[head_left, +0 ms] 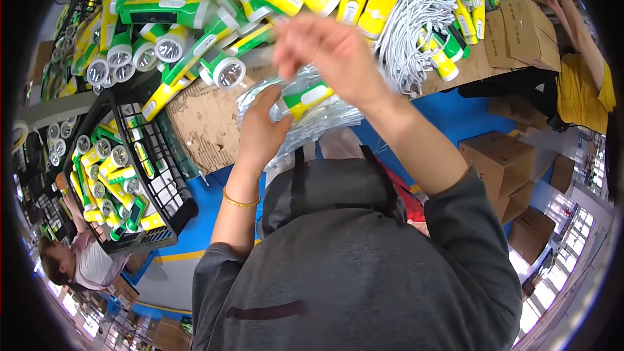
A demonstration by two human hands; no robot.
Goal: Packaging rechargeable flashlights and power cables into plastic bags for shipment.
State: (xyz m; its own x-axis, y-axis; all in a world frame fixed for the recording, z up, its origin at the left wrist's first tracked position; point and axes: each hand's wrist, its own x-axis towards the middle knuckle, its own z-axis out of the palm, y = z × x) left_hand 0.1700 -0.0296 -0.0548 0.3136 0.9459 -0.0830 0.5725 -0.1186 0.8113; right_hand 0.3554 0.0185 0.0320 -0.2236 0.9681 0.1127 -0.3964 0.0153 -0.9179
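Observation:
My left hand (261, 123), with a gold bangle at its wrist, is closed on one end of a green and yellow flashlight (307, 96). The flashlight lies over a stack of clear plastic bags (331, 120); whether it is inside one I cannot tell. Above and to the right of it, my right hand (325, 52) is raised, its fingers smeared by motion. Beyond both hands spreads a heap of yellow and green flashlights (162, 12). One flashlight with a round lens (230, 73) lies close to my left hand.
White cables (408, 36) lie bundled right of my right hand. Worn cardboard (203, 123) covers the table's near part. A black crate (184, 211) of flashlights stands left. Cartons (522, 32) sit at the right. Other people (582, 91) are at both sides.

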